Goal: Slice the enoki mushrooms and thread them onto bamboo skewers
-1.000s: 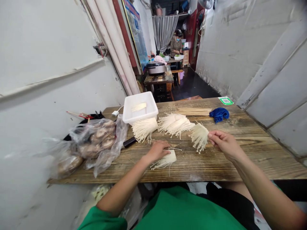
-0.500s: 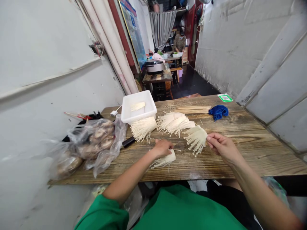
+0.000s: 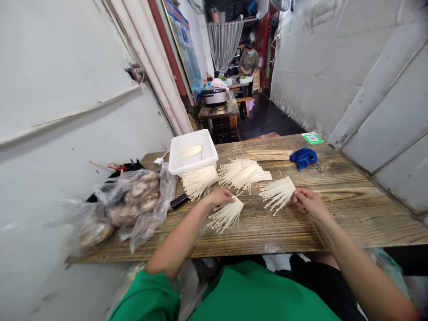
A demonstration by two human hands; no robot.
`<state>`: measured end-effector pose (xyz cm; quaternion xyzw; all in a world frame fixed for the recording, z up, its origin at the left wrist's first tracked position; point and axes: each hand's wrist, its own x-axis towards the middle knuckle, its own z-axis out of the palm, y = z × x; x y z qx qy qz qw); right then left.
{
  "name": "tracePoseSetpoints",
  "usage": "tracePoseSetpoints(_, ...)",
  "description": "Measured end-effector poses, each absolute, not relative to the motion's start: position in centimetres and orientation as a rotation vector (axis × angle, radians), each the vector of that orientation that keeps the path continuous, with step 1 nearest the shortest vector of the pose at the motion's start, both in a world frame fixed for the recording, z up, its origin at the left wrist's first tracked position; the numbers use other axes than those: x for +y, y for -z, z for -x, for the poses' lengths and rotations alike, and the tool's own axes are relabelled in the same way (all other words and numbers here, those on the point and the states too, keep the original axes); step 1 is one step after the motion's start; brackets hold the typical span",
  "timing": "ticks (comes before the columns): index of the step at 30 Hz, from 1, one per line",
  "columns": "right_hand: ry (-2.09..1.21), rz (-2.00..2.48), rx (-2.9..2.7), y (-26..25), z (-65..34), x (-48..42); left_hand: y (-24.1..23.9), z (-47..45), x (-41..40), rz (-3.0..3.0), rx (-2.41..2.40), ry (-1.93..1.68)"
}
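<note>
My left hand pinches the upper edge of a small fan of enoki mushrooms, its caps pointing down and left. On the right, my right hand grips the root end of another enoki bunch between thumb and fingers, the stems spreading leftward. Beyond my hands, a row of overlapping enoki bunches lies on the wooden table. One more thick enoki clump rests against the front of a white plastic tub, which has some enoki inside.
Clear bags of brown mushrooms crowd the table's left end, beside a black handle. Thin wooden skewers and a blue cloth lie toward the back, near a QR-code card. Farther off, a person stands at another table.
My left hand has lifted its enoki bunch slightly up and away from me, showing more of it. My right hand has shifted a little rightward with its bunch.
</note>
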<state>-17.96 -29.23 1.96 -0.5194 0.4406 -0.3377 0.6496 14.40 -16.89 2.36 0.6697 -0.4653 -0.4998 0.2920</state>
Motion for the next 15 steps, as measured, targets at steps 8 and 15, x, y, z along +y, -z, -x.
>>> tracePoseSetpoints(8, 0.731, 1.18, 1.064, 0.7, 19.0, -30.3, -3.2, -18.2, -16.5, -1.195, -0.849, 1.476)
tracePoseSetpoints(15, 0.704, 1.162, 1.062, 1.4, 19.2, -30.9, -2.4, -20.1, -16.7, -1.022, -0.757, 1.391)
